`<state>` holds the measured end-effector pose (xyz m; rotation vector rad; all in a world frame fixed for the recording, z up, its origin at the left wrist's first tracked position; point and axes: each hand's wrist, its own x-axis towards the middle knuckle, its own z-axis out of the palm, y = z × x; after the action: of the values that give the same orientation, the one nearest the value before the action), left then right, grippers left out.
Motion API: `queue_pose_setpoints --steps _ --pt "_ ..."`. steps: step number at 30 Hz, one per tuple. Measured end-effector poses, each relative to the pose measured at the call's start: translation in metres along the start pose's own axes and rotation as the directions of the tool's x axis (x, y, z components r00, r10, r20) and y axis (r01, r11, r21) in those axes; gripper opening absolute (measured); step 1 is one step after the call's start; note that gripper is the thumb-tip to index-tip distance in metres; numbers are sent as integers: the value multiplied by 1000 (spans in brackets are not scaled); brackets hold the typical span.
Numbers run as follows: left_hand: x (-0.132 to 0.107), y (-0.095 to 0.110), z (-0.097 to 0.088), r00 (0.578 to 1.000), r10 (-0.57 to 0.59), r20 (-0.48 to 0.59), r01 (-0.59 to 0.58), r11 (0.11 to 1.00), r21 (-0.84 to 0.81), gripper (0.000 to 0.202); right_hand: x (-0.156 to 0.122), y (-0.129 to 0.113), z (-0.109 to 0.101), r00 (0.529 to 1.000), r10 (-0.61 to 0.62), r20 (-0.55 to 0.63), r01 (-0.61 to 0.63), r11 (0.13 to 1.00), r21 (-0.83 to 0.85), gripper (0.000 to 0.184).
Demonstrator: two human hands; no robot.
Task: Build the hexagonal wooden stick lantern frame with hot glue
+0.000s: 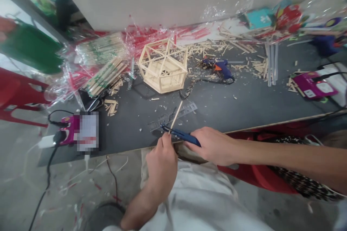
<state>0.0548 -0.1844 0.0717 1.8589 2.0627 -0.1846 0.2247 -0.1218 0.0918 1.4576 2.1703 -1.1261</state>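
Note:
My left hand (162,162) pinches the lower end of a thin wooden stick (176,116) that slants up and to the right over a clear plastic ruler (173,115). My right hand (213,145) is closed round the blue handles of a cutter (180,134), whose tip meets the stick near my left fingers. Both hands hover at the front edge of the dark grey table (244,104). Farther back stands a hexagonal frame of wooden sticks (162,66).
A blue glue gun (221,68) lies behind the frame among stick offcuts. Bundles of sticks in clear wrap (105,68) fill the back left. Purple power boxes sit at left (69,130) and right (311,85). Red chairs (18,97) stand at the left.

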Motion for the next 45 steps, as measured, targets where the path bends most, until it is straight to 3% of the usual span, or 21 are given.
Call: queue_pose_setpoints --steps 7,12,18,21,28,32,36,39,42,43,44,45 --pt "0 0 7 996 -4 -90 1 999 -34 24 -5 0 -8 1000 -23 10 24 995 -94 72" --pt "-1 5 13 994 11 -108 -17 998 -54 25 -13 0 -11 1000 -19 13 21 984 -175 69" --pt "-7 9 16 994 25 -105 -34 995 -89 25 -20 0 -10 998 6 69 1 995 -101 72" --pt "-4 9 18 993 18 -121 -30 995 -100 24 -18 3 -8 999 26 27 -24 997 -77 71" --pt "4 -9 29 946 43 -321 -103 980 -172 27 -5 25 -29 989 -65 -135 45 988 -148 64" --pt "9 -22 36 856 171 -487 -299 933 -198 29 -3 46 -36 964 -80 -253 1 954 -298 56" --pt "14 -34 25 718 330 -613 -560 797 -227 28 4 78 -30 910 -19 -415 -185 876 -445 54" --pt "16 -35 4 557 475 -681 -765 613 -198 31 9 102 -27 860 49 -507 -293 863 -412 58" --pt "20 -29 -20 349 593 -726 -924 346 -162 40 8 129 -29 820 73 -567 -332 868 -368 60" --pt "21 -27 -26 315 607 -729 -943 290 -165 42 6 142 -30 801 69 -594 -348 862 -369 60" --pt "20 -28 -29 330 612 -719 -941 276 -197 42 4 156 -30 796 65 -601 -361 849 -386 61" --pt "14 -30 -30 383 626 -680 -922 303 -240 40 1 171 -29 782 70 -620 -389 832 -396 60"
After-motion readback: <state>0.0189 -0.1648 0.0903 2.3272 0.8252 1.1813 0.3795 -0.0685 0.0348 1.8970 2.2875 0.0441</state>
